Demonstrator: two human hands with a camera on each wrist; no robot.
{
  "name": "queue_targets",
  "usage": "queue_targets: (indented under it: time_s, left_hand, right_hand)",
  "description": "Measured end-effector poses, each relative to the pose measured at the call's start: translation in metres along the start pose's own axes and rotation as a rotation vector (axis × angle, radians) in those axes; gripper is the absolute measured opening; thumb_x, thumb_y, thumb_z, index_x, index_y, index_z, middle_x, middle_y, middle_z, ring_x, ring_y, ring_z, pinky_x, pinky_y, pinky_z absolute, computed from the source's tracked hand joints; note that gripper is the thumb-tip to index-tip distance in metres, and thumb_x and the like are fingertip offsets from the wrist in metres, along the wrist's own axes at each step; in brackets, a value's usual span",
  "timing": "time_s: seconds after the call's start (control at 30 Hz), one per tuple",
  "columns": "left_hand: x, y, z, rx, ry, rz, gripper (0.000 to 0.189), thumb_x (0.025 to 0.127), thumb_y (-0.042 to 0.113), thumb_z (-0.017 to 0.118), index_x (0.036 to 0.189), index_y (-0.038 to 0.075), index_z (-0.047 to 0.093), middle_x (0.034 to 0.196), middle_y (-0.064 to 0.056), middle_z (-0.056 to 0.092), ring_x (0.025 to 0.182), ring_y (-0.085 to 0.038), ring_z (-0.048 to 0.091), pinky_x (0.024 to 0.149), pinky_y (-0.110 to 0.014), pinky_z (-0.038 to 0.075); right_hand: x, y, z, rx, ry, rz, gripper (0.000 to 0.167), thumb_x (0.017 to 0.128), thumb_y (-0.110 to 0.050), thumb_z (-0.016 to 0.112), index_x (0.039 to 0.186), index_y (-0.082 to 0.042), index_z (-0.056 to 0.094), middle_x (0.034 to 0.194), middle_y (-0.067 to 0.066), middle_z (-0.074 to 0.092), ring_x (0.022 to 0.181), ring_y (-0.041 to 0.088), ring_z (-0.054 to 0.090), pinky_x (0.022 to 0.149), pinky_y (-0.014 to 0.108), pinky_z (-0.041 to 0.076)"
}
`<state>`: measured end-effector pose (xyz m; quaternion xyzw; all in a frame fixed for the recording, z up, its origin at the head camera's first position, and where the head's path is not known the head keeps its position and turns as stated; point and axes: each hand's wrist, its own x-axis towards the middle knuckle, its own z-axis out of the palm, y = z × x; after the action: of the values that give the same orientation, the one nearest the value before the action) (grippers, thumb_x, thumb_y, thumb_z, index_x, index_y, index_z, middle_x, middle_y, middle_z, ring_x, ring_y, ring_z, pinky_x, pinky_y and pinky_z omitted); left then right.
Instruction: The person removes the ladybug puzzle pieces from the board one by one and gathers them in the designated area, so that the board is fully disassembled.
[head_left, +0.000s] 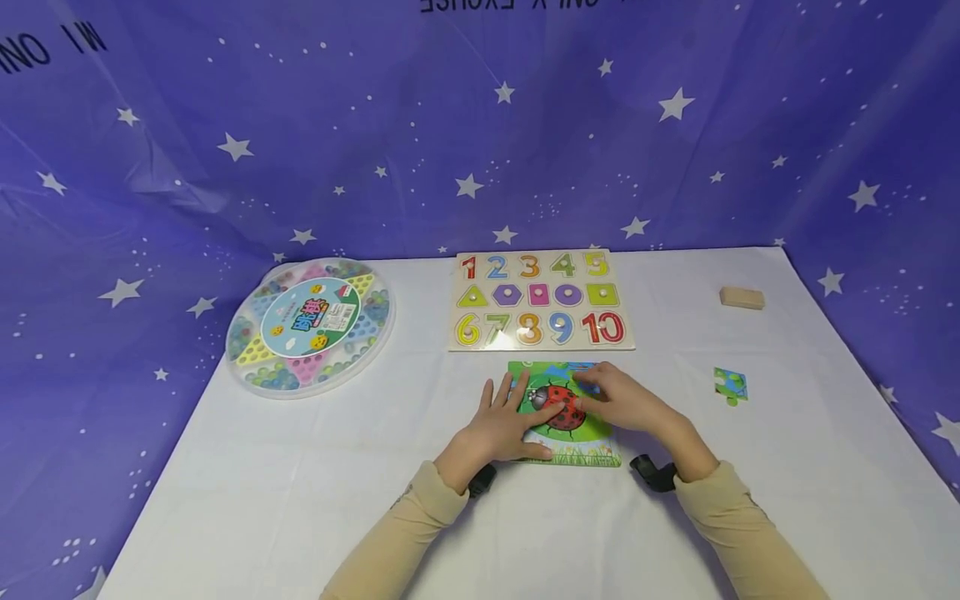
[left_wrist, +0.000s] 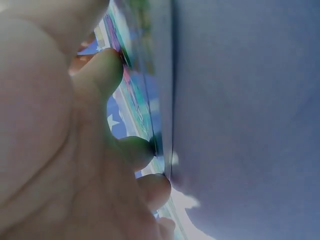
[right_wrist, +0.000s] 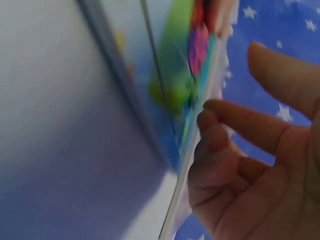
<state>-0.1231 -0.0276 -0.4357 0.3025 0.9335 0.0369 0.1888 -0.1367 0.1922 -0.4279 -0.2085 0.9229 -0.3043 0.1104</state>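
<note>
A ladybug jigsaw puzzle (head_left: 592, 458) in a square tray lies on the white table in front of the person. The left hand (head_left: 501, 429) rests across its left side with fingers spread, one reaching onto the ladybug. In the left wrist view, fingertips of the left hand (left_wrist: 95, 135) touch the puzzle (left_wrist: 154, 100). Over the puzzle's upper right is the right hand (head_left: 628, 402), holding nothing that shows. Its thumb and index finger are extended, the others loosely bent, in the right wrist view. A loose blue-green puzzle piece (head_left: 731, 385) lies to the right.
Behind the puzzle is a wooden number-and-shape board (head_left: 542, 315). A round clear-lidded Chinese checkers box (head_left: 352, 287) with coloured marbles sits at the back left. A small wooden block (head_left: 742, 298) lies at the back right. A purple star-patterned cloth (head_left: 420, 167) hangs around the table (head_left: 322, 492).
</note>
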Motion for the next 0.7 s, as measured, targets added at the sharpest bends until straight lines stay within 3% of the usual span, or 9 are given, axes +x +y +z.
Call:
queue_targets:
  time_s: [0.23,0.43,0.7]
  left_hand:
    - [0.0,-0.001,0.0,-0.031,0.013,0.027,0.069,0.079,0.061,0.05,0.14,0.041,0.026,0.149,-0.017,-0.002,0.134,-0.038,-0.003,0.104,-0.052,0.005]
    - [0.001,-0.003,0.002,-0.075,0.02,0.031,0.069,0.079,0.06,0.052,0.14,0.04,0.029,0.149,-0.017,-0.002,0.134,-0.038,-0.004,0.105,-0.051,0.006]
    - [0.002,-0.003,0.003,-0.085,0.019,0.034,0.068,0.079,0.06,0.052,0.14,0.04,0.028,0.149,-0.017,-0.005,0.133,-0.039,-0.005,0.105,-0.051,0.006]
  right_hand:
    - [0.003,-0.007,0.014,-0.104,0.035,0.059,0.054,0.084,-0.02,0.065,0.126,0.009,0.047,0.111,0.022,0.047,0.095,0.031,0.052,0.081,0.047,0.043]
    - [0.006,-0.003,0.015,-0.035,0.078,0.065,0.048,0.082,-0.019,0.066,0.121,0.006,0.052,0.112,0.022,0.049,0.1,0.034,0.05,0.085,0.049,0.04]
    - [0.011,0.002,0.015,0.089,0.085,0.082,0.045,0.081,-0.017,0.068,0.114,0.007,0.05,0.101,0.017,0.049,0.083,0.025,0.049,0.073,0.04,0.043]
